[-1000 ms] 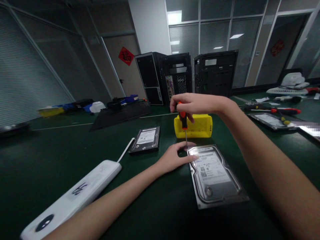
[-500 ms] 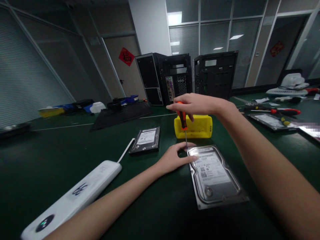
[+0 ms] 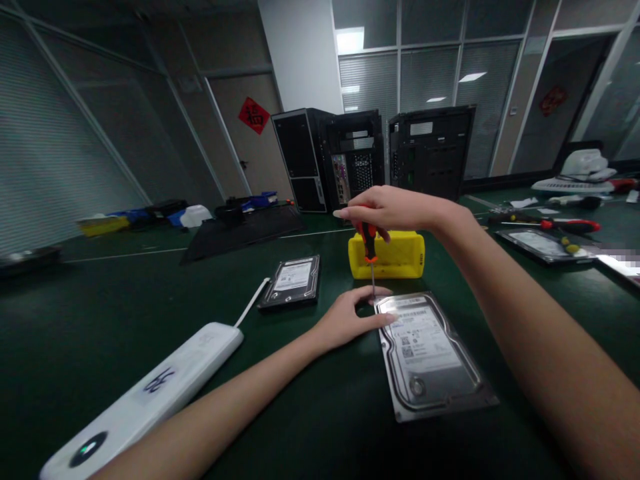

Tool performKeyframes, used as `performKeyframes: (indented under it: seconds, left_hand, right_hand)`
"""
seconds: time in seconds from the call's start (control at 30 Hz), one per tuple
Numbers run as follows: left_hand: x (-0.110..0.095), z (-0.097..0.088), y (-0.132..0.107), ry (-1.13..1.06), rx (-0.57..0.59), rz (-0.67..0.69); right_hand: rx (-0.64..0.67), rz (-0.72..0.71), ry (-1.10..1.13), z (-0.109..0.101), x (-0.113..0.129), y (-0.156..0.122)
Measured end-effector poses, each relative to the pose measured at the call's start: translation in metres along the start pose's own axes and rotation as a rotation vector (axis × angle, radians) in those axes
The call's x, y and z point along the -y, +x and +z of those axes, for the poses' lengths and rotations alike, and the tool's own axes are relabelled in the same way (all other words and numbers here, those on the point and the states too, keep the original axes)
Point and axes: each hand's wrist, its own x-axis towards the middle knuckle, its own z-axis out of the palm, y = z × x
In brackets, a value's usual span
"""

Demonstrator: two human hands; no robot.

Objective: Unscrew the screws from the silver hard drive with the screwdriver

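A silver hard drive (image 3: 433, 353) with a white label lies on the green table in front of me. My left hand (image 3: 350, 317) grips its far left corner, the thumb on top and the fingers behind the edge. From above, my right hand (image 3: 385, 210) holds a red and black screwdriver (image 3: 369, 247) by its handle. The screwdriver stands nearly upright, its tip at the drive's far left corner; the exact contact point is too small to make out. Just behind it sits a yellow bin (image 3: 397, 257).
A second hard drive (image 3: 293, 280) lies left of my hands, near a white elongated device (image 3: 150, 400) marked 39. At the right are a third hard drive (image 3: 543, 245) and a red-handled tool (image 3: 575, 225). Black computer cases (image 3: 433, 150) stand at the back, beside a black mat (image 3: 240, 230).
Very little differs. The screwdriver handle has turned or shifted slightly in my right hand, while the left hand and hard drive stay in place.
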Motion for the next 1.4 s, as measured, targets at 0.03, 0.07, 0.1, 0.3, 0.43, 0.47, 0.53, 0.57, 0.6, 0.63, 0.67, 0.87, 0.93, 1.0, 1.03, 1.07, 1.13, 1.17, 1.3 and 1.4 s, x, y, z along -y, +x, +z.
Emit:
performKeyframes:
  seconds: [0.03,0.07,0.1,0.3,0.43,0.47,0.53,0.57,0.6,0.63,0.67,0.87,0.93,1.0,1.03,1.07,1.13,1.17,1.3,1.4]
  left_hand:
    - [0.000,0.000,0.000,0.000,-0.001,0.003]
    - [0.001,0.000,0.000,-0.001,-0.001,0.005]
    - [0.001,0.000,0.000,-0.002,-0.002,0.006]
    - [0.001,0.000,0.001,-0.011,-0.002,-0.002]
    - [-0.001,0.000,0.000,-0.009,-0.005,-0.005]
    - [-0.001,0.000,0.000,-0.009,-0.007,-0.007]
    - [-0.002,0.000,0.000,-0.008,-0.009,-0.013]
    - [-0.003,0.000,-0.001,-0.007,-0.011,-0.014]
    - [-0.004,0.000,-0.001,-0.005,-0.013,-0.015]
    - [-0.004,0.000,-0.001,-0.003,-0.015,-0.016]
    - [-0.004,0.000,-0.001,-0.001,-0.017,-0.017]
    - [-0.004,-0.001,-0.001,0.005,-0.008,-0.016]
    - [-0.003,0.000,-0.001,0.002,-0.012,-0.014]
    - [-0.002,0.000,-0.001,0.001,-0.013,-0.013]
    - [-0.002,0.000,-0.001,0.001,-0.013,-0.013]
    - [-0.002,0.000,-0.001,0.001,-0.013,-0.013]
    - [-0.001,0.000,-0.001,0.000,-0.008,-0.013]
    - [-0.001,-0.001,0.000,-0.002,-0.006,-0.011]
    - [-0.002,-0.001,0.000,-0.009,-0.004,-0.005]
    - [-0.004,-0.002,-0.001,-0.008,-0.004,-0.017]
  right_hand:
    - [-0.007,0.002,0.002,0.000,0.000,0.000]
    - [-0.015,0.002,0.008,0.000,-0.001,0.000]
    - [-0.022,0.000,0.013,0.001,-0.001,0.000]
    - [0.004,-0.025,0.116,0.001,-0.004,0.003]
    - [0.057,-0.079,0.187,0.001,0.000,0.004]
    - [0.070,-0.094,0.192,0.001,0.002,0.004]
    - [0.090,-0.116,0.189,0.000,0.006,0.002]
    - [0.097,-0.123,0.180,0.000,0.008,0.002]
    - [0.099,-0.126,0.166,-0.001,0.009,0.001]
    - [0.098,-0.124,0.144,-0.001,0.010,0.000]
    - [0.094,-0.118,0.116,-0.002,0.011,0.000]
    - [-0.011,-0.008,-0.056,0.000,0.006,0.000]
    - [-0.020,0.011,-0.071,0.001,0.005,-0.001]
    - [-0.009,0.037,-0.081,0.001,0.005,-0.002]
    - [-0.002,0.046,-0.080,0.001,0.006,-0.003]
    - [0.003,0.045,-0.075,0.000,0.008,-0.003]
    - [0.009,0.022,-0.054,0.000,0.010,-0.004]
    - [0.014,0.011,-0.041,0.000,0.011,-0.005]
    - [0.028,0.013,-0.034,0.000,0.011,-0.004]
    - [0.016,0.017,-0.055,0.000,0.009,-0.004]
